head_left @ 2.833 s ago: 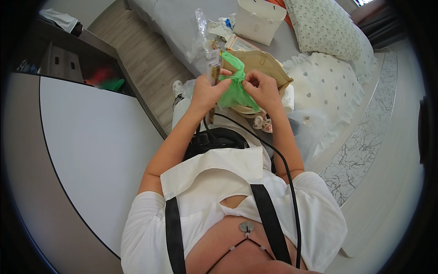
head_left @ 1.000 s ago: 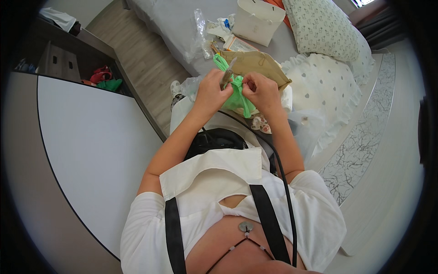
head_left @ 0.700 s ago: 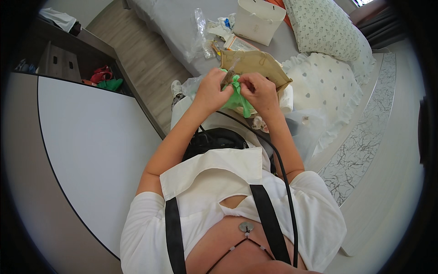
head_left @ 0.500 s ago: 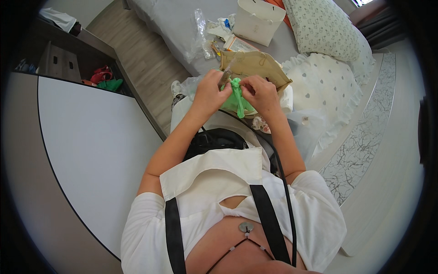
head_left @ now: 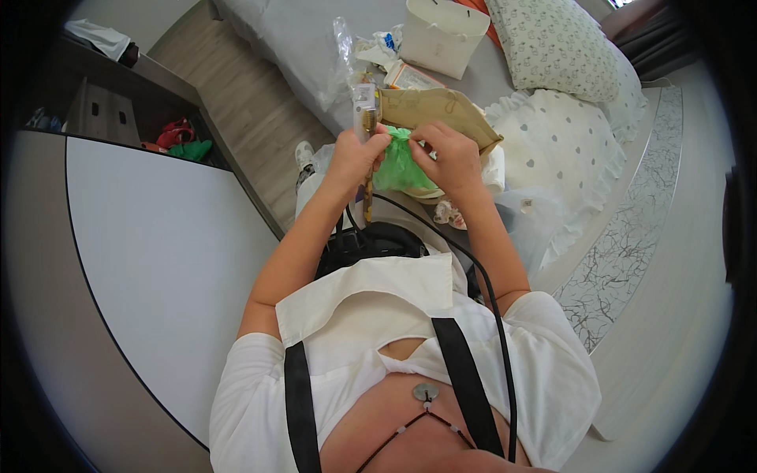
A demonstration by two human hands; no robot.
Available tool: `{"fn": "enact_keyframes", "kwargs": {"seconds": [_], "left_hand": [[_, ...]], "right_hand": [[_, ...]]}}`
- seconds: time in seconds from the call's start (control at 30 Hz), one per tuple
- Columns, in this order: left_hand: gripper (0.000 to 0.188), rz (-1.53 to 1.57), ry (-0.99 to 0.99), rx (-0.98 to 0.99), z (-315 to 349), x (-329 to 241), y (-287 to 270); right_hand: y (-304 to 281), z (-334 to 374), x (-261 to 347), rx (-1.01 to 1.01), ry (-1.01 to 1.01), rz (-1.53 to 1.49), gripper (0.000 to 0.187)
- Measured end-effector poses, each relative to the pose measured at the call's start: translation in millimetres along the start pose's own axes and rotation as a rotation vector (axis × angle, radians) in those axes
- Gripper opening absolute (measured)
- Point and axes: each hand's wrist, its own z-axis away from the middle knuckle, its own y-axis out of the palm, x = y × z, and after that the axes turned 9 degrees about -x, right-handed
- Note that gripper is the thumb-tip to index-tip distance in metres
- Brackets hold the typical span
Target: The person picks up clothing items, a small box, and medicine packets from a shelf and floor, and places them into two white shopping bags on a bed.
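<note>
In front of my body, a thin green plastic bag [head_left: 402, 169] hangs with its gathered top between my hands. My left hand [head_left: 353, 160] is closed around a long, slim brownish-gold item in clear wrapping [head_left: 366, 106] with a pale label; its exact kind is hard to make out. That hand's thumb and fingertips also meet the bag's gathered edge. My right hand [head_left: 453, 158] pinches the other side of the green bag's top. Just beyond both hands, a beige bag [head_left: 438, 109] stands with its mouth open; the green bag partly covers it.
Past the beige bag, the grey bed [head_left: 296, 39] carries a white paper bag [head_left: 445, 39], clear plastic packaging [head_left: 341, 59] and a small box [head_left: 412, 77]. Pillows [head_left: 552, 47] lie at right. A black cable [head_left: 481, 272] crosses my front. An open cabinet [head_left: 110, 102] stands at left.
The slim wrapped item in my left hand has swung from slanted to nearly upright. The green bag's dangling twisted end has spread into a wider, looser shape.
</note>
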Motion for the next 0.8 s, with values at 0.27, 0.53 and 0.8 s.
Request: {"fn": "enact_keyframes", "kwargs": {"seconds": [0.27, 0.53, 0.8], "left_hand": [[0.013, 0.078, -0.01, 0.029, -3, 0, -3], [0.01, 0.123, 0.045, -0.067, -3, 6, -2], [0.007, 0.211, 0.073, -0.053, 1, 5, 4]], "right_hand": [[9, 4, 3, -0.047, 0.15, -0.201, 0.01], [22, 13, -9, -0.201, 0.184, -0.234, 0.008], [22, 14, -7, -0.174, 0.763, -0.959, 0.008]]}}
